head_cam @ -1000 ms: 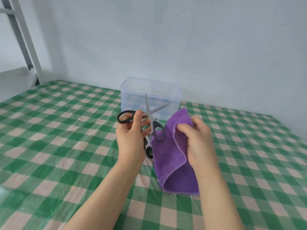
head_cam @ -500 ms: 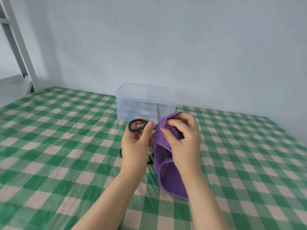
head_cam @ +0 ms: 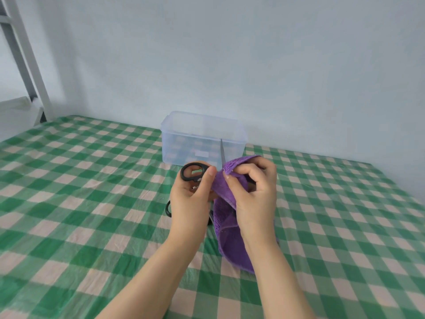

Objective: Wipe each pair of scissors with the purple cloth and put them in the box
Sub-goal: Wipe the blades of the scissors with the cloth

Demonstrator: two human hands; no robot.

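Note:
My left hand grips a pair of black-handled scissors by the handles, above the table. One blade tip sticks up beside the purple cloth. My right hand holds the cloth folded around the scissors' blades, and the rest of the cloth hangs down to the table. More black scissors lie on the table under my left hand, mostly hidden. The clear plastic box stands open just behind my hands.
A green and cream checked cloth covers the table. A pale wall runs close behind the box. A grey metal ladder frame and a white ledge stand at the far left.
My right hand brought the cloth up and wrapped it around the scissors' blades. The scissors went from spread open to mostly covered, and both hands have drawn together.

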